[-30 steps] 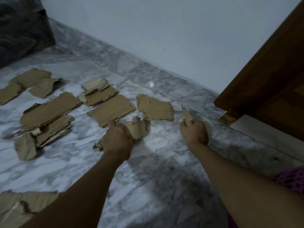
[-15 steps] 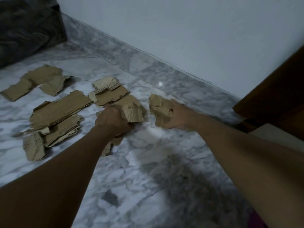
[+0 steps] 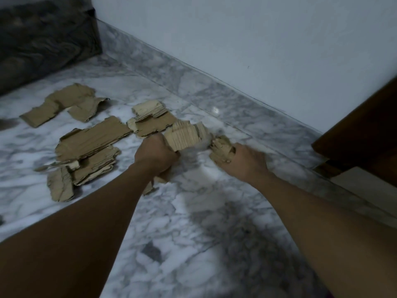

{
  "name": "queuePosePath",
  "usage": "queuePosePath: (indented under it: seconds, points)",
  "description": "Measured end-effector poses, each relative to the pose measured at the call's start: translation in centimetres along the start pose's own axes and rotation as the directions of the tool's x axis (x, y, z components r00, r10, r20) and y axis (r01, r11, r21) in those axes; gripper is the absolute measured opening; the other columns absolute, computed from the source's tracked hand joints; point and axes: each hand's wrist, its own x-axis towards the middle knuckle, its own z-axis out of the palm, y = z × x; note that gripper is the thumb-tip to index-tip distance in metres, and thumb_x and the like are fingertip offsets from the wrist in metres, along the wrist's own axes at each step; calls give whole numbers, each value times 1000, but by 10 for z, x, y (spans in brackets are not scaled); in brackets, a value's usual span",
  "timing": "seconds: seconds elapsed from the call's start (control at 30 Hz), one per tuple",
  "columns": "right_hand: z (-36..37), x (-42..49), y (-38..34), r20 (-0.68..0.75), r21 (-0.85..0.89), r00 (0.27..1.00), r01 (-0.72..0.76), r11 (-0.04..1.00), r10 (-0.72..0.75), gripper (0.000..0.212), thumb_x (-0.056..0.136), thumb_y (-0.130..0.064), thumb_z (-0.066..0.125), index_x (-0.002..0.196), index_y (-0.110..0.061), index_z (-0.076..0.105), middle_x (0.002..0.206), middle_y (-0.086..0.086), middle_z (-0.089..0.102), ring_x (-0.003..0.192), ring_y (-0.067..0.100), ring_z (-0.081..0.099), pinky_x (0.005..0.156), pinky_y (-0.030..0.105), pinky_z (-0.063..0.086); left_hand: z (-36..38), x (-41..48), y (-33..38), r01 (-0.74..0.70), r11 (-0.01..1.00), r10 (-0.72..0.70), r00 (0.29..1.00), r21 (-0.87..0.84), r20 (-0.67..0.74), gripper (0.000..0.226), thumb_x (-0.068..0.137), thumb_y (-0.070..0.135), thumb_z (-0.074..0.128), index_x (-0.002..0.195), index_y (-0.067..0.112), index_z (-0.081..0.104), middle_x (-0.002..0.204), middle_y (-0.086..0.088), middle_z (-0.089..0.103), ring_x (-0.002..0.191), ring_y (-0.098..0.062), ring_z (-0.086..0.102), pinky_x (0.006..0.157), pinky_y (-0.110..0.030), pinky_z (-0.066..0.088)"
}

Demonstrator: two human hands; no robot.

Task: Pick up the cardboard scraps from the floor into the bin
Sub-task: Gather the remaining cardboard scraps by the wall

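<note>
Two wads of cardboard scraps, gripped by left hand and right hand.

torn brown cardboard scraps, floor, some held

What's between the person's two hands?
Head view: only held scraps, the ribbed wad in the left hand and the crumpled piece in the right hand, over marble floor.

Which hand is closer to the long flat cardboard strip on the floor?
Left. The left hand, gripping a ribbed scrap, is just right of the long strip; the right hand, holding a crumpled scrap, is farther right, beyond the left hand.
</note>
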Motion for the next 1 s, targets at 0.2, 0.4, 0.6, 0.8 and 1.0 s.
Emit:
queuePosePath:
  seconds: [0.2, 0.4, 0.6, 0.8, 1.0]
  points:
    - [-3, -21, -25, 38, 452, 998, -56, 890, 43, 73, 61, -53, 85, 111, -25, 40, 106, -3, 55, 96, 24, 59, 80, 43, 55, -49, -25, 8, 41, 945, -88, 987, -324, -132, 25, 80, 27, 75, 84, 12, 56, 74, -4, 57, 64, -16, 54, 57, -25, 43]
    - [-2, -41, -86, 139, 533, 986, 8, 846, -96, 37, 75, -41, 76, 96, -13, 64, 87, 6, 68, 77, 26, 66, 63, 36, 54, -102, -84, -27, 161, 924, -216, 968, -347, -126, 23, 79, 26, 77, 86, 11, 60, 76, -4, 63, 68, -18, 60, 56, -30, 49]
    - [17, -73, -158, 227, 273, 945, 171, 947, -236, 38, 81, -36, 72, 106, -13, 55, 93, 6, 61, 84, 28, 61, 61, 31, 45, -109, -154, -91, 389, 920, -391, 919, -54, -39, 31, 78, 30, 76, 93, 11, 57, 80, -7, 57, 79, -24, 59, 59, -27, 44]
    - [46, -89, -186, 133, 15, 939, 319, 948, -318, 46, 87, -34, 66, 127, -13, 55, 121, 9, 60, 108, 32, 57, 81, 36, 46, -97, -200, -130, 585, 800, -583, 810, 137, -54, 57, 56, 64, 76, 90, 21, 57, 85, -2, 64, 85, -25, 64, 82, -39, 55]
    - [51, -95, -183, 125, 82, 942, 302, 950, -310, 49, 85, -41, 70, 125, -15, 58, 112, 11, 66, 100, 35, 62, 80, 39, 49, -75, -231, -143, 650, 716, -655, 752, 255, -77, 102, 44, 74, 79, 120, 12, 52, 109, -8, 39, 112, -30, 44, 89, -41, 50]
